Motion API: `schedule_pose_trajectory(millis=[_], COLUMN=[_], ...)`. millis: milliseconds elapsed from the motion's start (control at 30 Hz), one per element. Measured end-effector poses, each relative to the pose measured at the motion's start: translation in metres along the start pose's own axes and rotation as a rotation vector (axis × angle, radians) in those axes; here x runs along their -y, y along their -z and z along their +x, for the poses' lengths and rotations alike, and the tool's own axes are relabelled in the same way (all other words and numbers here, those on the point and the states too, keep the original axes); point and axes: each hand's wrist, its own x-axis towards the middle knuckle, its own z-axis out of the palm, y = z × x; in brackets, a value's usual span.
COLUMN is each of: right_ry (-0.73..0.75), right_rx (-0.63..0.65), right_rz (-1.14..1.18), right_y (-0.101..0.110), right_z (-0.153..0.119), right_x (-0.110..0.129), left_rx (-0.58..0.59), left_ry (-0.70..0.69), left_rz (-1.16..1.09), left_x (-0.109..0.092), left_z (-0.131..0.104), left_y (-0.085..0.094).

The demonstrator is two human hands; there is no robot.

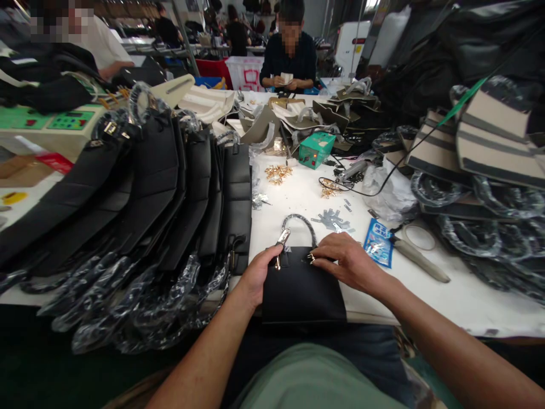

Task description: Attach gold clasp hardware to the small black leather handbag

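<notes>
- My left fingers (272,252) are clamped on the upper left edge of the black bag (304,295), the thumb against a shiny metal clasp (283,236); I should hold firmly there without bending the edge.
- My right fingers (327,250) pinch a small gold piece (312,258) near the right foot of the handle (301,218); a light grip should keep it straight. I can't tell whether it is already fixed to the bag.
- The bag lies before me at the front edge of the bench (276,204), its handle arching away; I judge it best kept flat and square.
- The grey metal strips (332,220) lie loose just beyond my right fingers, so my knuckles need care around them.
</notes>
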Motion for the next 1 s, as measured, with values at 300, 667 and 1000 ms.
schedule_pose_trajectory(millis=[300,667,1000], right_ry=[0.011,0.062,-0.007], right_rx=[0.114,0.169,0.0], right_rz=[-0.161,-0.189,0.174], right_y=[0.005,-0.005,-0.017], right_z=[0.012,0.021,0.002], right_x=[0.014,0.016,-0.003], left_rx=[-0.019,-0.025,-0.016], left_ry=[-0.008,-0.011,-0.004], left_rz=[-0.045,-0.06,-0.052], left_x=[0.0,0.003,0.0], left_z=[0.004,0.006,0.007], left_y=[0.001,0.005,0.007])
